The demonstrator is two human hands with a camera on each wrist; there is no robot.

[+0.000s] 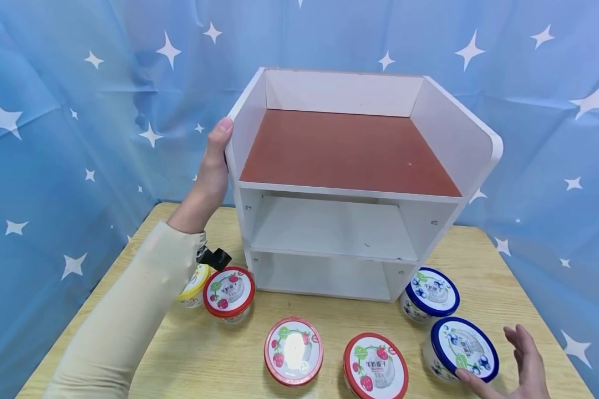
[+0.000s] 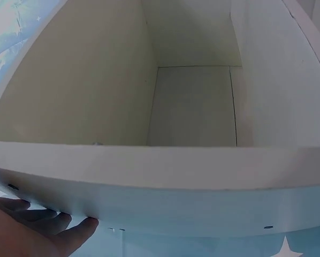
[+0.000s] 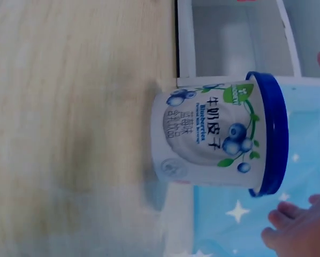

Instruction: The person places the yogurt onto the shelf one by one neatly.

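A white shelf unit with a brown top board stands on the wooden table. My left hand is at its left side panel, with the thumb up by the front edge. In the left wrist view, the fingers rest against the panel's outer face. My right hand is spread beside a blueberry cup with a blue lid. In the head view the thumb overlaps the lid's rim. From the right wrist the cup shows between thumb and fingers, with a gap on the finger side.
Another blue-lidded cup stands by the unit's right front corner. Red-lidded strawberry cups stand in front and at the left. A yellow-lidded cup is partly behind the left sleeve. A blue starred curtain hangs behind.
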